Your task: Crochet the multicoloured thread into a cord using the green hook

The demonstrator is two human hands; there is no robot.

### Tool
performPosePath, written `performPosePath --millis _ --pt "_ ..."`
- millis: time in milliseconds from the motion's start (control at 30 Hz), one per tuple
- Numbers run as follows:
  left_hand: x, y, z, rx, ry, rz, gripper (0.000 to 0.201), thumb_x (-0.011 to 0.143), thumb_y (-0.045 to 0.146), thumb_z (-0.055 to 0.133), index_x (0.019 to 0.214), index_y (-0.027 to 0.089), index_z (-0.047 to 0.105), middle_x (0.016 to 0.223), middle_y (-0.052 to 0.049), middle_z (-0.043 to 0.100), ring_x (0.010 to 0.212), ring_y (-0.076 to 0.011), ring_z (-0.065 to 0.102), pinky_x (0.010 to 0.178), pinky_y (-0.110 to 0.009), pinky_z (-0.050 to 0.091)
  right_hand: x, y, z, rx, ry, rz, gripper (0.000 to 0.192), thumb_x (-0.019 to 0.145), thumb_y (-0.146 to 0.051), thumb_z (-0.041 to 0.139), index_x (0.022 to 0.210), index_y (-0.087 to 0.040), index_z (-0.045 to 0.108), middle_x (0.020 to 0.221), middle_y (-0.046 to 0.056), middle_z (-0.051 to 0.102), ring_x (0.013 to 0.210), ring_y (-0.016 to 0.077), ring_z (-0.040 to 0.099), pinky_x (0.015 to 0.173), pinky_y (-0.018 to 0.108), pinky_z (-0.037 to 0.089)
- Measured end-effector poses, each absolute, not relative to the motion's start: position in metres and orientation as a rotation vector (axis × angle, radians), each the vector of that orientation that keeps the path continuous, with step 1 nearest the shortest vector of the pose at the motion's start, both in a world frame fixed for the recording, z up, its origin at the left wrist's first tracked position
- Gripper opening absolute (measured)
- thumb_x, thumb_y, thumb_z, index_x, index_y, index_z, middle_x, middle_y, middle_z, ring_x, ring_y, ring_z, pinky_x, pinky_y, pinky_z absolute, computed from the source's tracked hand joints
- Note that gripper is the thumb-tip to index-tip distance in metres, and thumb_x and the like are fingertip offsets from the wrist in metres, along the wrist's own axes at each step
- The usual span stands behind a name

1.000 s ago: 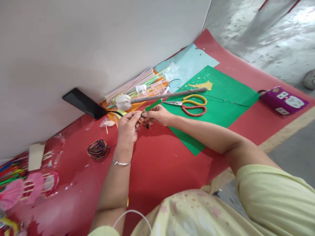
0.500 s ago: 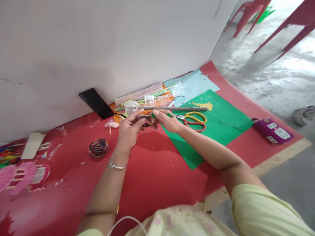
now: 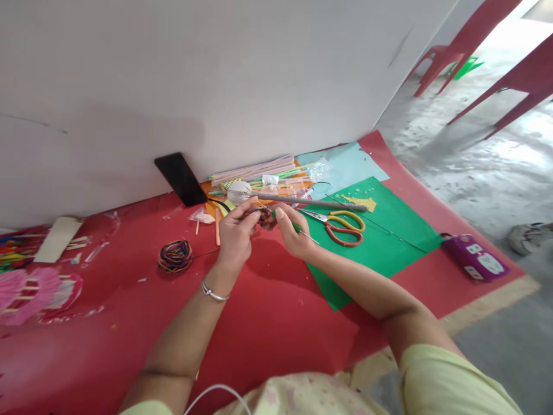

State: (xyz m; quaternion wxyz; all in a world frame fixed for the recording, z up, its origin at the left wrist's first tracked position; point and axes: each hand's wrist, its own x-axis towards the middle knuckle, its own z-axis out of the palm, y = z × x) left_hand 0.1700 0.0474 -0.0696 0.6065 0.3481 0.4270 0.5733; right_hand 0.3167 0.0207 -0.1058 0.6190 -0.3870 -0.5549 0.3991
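Observation:
My left hand (image 3: 235,233) and my right hand (image 3: 292,231) meet above the red sheet (image 3: 268,311). Between the fingertips of both is a small dark, multicoloured yarn piece (image 3: 264,216), which my left hand pinches. My right hand grips a thin green-handled hook (image 3: 302,231); its metal tip sticks out to the lower right. A strand runs left from the hands to a multicoloured yarn ball (image 3: 175,255) lying on the sheet.
Yellow-and-red scissors (image 3: 343,226) lie on green paper (image 3: 380,248). Behind the hands are a grey stick with a white ball end (image 3: 240,192), straws (image 3: 259,170) and a black phone (image 3: 181,178) against the white wall. Purple power strip (image 3: 473,256) right; pink fans (image 3: 30,291) left; red chairs (image 3: 475,34) far right.
The view has tilted up and shifted right. My hands stay together on the yarn piece; the green-handled hook has swung from pointing upper right to pointing lower right.

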Motion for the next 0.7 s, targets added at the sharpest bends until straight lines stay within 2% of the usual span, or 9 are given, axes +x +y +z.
performPosePath --millis 133,267,433,700 --pt "0.163 0.051 -0.063 0.657 0.862 1.120 0.031 0.062 0.016 0.089 0.093 0.016 0.087 0.066 0.006 0.066 0.044 -0.0010 0.032 0.044 -0.018 0.019 0.322 0.023 -0.109 -0.839 -1.338 0.921 0.063 0.108 -0.082 0.062 0.094 -0.021 0.073 0.091 0.006 0.076 0.079 0.0178 0.073 0.075 0.032 0.065" --pt "0.145 0.059 -0.058 0.704 0.793 0.910 0.033 0.060 0.014 0.087 0.094 0.015 0.088 0.059 0.007 0.060 0.042 -0.0004 0.026 0.044 -0.017 0.016 0.337 0.038 -0.117 -0.714 -1.352 1.215 0.071 0.101 -0.090 0.065 0.092 -0.020 0.076 0.089 0.007 0.079 0.077 0.0203 0.078 0.075 0.035 0.070" --pt "0.138 0.062 -0.057 0.768 0.768 0.904 0.033 0.060 0.019 0.097 0.092 0.015 0.090 0.059 0.005 0.062 0.043 -0.0001 0.029 0.045 -0.017 0.011 0.344 0.048 -0.117 -0.678 -1.291 1.398 0.073 0.095 -0.091 0.073 0.085 -0.018 0.076 0.076 0.004 0.078 0.065 0.0183 0.077 0.072 0.034 0.071" --pt "0.145 0.060 -0.057 0.782 0.821 1.004 0.029 0.060 0.015 0.096 0.088 0.019 0.091 0.050 0.009 0.049 0.043 -0.0007 0.025 0.046 -0.018 0.012 0.339 0.041 -0.106 -0.726 -1.250 1.441 0.074 0.093 -0.091 0.075 0.087 -0.017 0.081 0.082 0.009 0.084 0.073 0.0212 0.084 0.072 0.033 0.072"
